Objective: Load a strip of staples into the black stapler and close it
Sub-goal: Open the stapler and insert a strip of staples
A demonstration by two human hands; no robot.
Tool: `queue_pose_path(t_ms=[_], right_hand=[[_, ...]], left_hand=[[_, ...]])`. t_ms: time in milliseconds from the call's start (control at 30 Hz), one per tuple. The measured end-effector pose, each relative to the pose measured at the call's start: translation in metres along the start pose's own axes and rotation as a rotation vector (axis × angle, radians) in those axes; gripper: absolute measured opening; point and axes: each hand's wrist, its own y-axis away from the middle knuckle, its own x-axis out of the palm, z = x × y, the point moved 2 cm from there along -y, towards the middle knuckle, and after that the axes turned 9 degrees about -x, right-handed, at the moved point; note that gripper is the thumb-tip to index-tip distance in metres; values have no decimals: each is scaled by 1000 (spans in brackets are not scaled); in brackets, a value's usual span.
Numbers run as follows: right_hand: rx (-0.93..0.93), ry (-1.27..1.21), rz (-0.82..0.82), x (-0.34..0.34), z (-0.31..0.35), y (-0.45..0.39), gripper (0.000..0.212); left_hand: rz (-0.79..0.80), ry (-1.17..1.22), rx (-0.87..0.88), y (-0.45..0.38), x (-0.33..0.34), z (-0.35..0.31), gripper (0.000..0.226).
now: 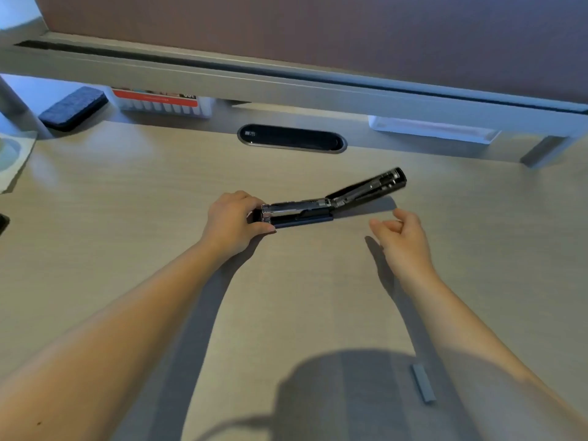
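Head view: left hand [234,219] gripped opened black stapler [299,213] base; right hand [402,232] loosely curled, empty; staple strip [423,382] lay on desk [127,192].

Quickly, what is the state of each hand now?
Left hand: closed on the black stapler base.
Right hand: loosely curled, holding nothing, apart from the stapler.
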Motion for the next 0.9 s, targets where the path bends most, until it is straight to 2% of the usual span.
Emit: queue_pose_path(t_ms=[100, 200, 333, 533, 700, 800, 900], right_hand=[[-169, 291, 134, -17, -6, 26, 50], [-277, 483, 243, -28, -18, 53, 54], [-375, 731, 258, -39, -36, 93, 59], [-390, 696, 125, -59, -57, 146, 59], [-399, 658, -44, -70, -70, 169, 35], [-424, 629, -80, -70, -73, 171, 21], [-460, 617, -88, -69, -73, 171, 17]], left_hand=[[-68, -4, 19, 17, 8, 0, 36], [-110, 2, 50, 36, 13, -5, 32], [-103, -37, 118, 60, 22, -9, 28], [-101, 79, 88, 107, 31, -10, 19], [-87, 79, 98, 135, 34, -11, 18], [-80, 85, 100, 143, 34, -11, 14], [-77, 82, 104, 147, 34, -10, 15]])
